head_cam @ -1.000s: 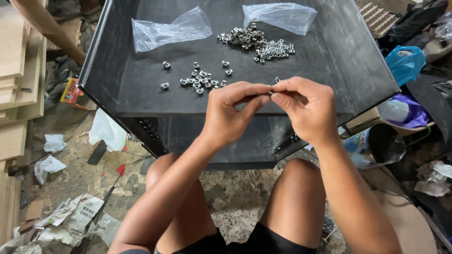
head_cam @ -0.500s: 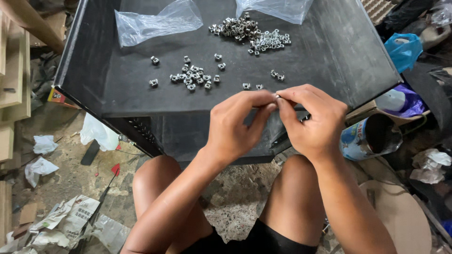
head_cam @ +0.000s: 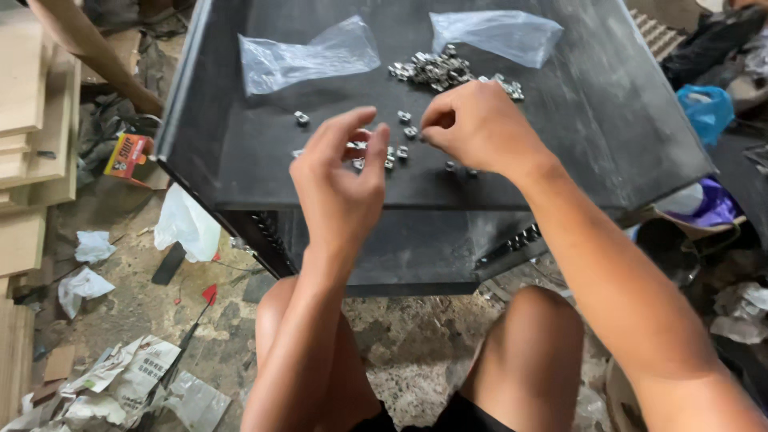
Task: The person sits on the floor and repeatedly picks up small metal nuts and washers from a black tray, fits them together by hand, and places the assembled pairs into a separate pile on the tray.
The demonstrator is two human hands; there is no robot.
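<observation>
Head view: a person is sitting low, knees showing near the bottom, working over a dark flat tray (head_cam: 240,172) that is resting on a stand. The left hand (head_cam: 340,184) is hovering over the near middle of the tray, fingers spread and loosely curled, holding nothing I can see. The right hand (head_cam: 476,128) is sitting just right of it and a bit farther, fingertips pinched together and pointing down at the loose nuts (head_cam: 400,148); whether it is actually gripping one, cannot tell, the pinch is hidden. Those small silvery nuts are lying scattered mid-tray, partly under both hands, with a bigger heap of nuts (head_cam: 436,70) at the far side, touching the right hand's knuckle area in the picture. Two clear plastic bags are lying far on the tray, one far left (head_cam: 308,52), one far right (head_cam: 496,34). Judging by looks, each nut is being light, hard, stiff metal, smooth and easy to fumble, likely best pinched across opposite flats with thumb and forefinger. Paper scraps (head_cam: 120,380) are littering the floor on the near left.
</observation>
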